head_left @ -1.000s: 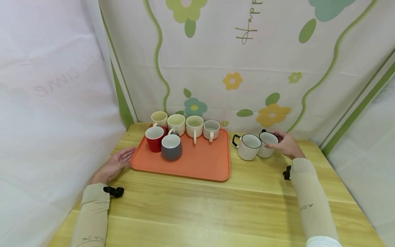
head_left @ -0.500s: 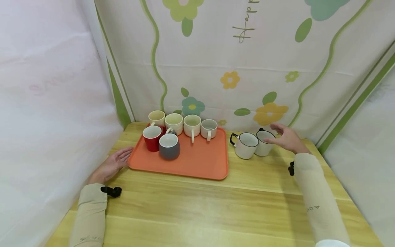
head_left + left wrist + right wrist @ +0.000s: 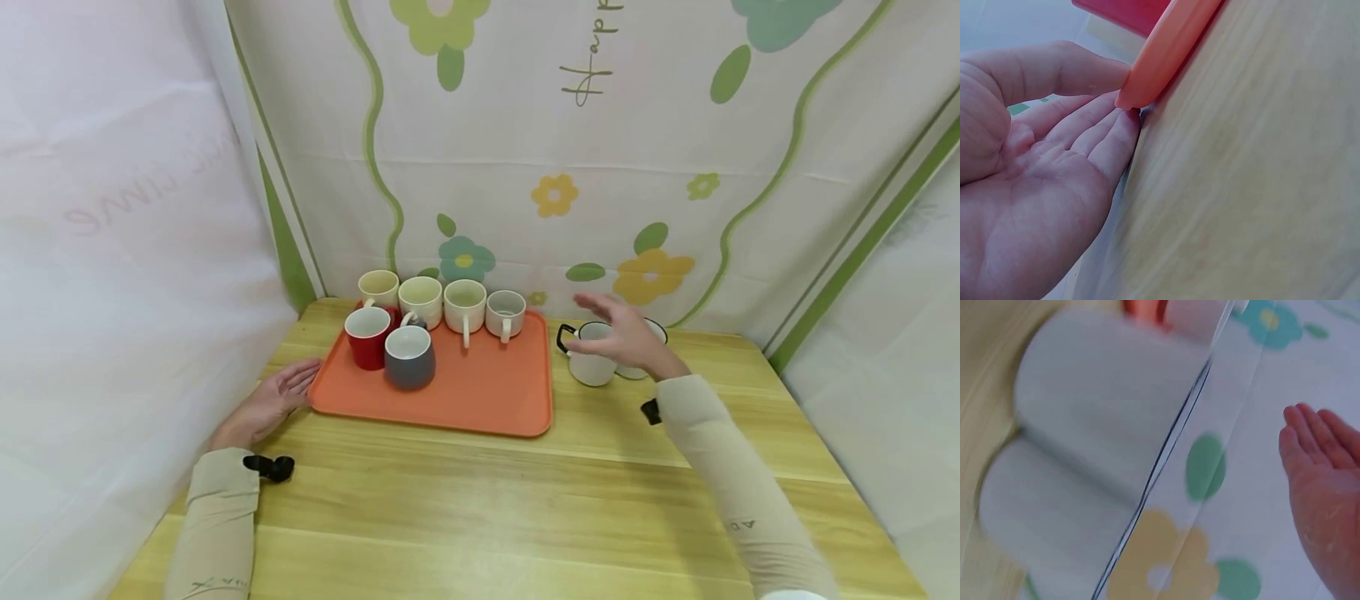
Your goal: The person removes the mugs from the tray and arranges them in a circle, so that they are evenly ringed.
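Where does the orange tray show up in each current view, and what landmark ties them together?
Head: the orange tray lies slightly left of and below centre.
Left wrist: the tray's edge, top centre, touching the left hand.
Right wrist: a blurred orange patch at the top edge, probably the tray.
Shared landmark: the wooden tabletop.

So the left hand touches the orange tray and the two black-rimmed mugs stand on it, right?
Not quite. The head view shows the two black-rimmed mugs standing on the wooden table beside the orange tray. The left hand does touch the tray.
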`<action>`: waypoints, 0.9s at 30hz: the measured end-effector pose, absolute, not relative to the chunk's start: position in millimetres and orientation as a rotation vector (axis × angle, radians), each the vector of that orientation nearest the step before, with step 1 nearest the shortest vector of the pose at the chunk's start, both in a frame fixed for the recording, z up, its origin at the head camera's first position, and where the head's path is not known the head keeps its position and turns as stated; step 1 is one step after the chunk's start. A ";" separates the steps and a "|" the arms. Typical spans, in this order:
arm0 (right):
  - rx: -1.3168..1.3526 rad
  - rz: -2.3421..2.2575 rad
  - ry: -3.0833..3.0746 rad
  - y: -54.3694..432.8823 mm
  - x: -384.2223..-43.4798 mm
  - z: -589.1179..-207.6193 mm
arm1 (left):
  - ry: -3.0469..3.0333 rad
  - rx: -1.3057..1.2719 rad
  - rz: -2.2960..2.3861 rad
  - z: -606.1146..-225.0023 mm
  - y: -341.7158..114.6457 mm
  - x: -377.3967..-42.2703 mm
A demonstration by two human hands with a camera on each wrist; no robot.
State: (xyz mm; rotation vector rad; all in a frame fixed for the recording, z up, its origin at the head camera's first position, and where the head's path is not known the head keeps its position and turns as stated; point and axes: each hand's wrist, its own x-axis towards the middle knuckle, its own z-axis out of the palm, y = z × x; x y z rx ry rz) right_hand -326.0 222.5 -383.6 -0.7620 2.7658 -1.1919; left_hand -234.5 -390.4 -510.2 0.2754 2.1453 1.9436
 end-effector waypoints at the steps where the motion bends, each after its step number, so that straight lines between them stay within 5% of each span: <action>1: -0.779 -1.196 2.755 211.2 -322.9 -385.0 | 2.152 0.279 1.935 -509.7 -390.0 -234.7; 27: -0.705 -1.545 2.634 -18.0 -292.6 -451.0 | 2.061 0.264 2.034 -513.3 -391.6 -235.0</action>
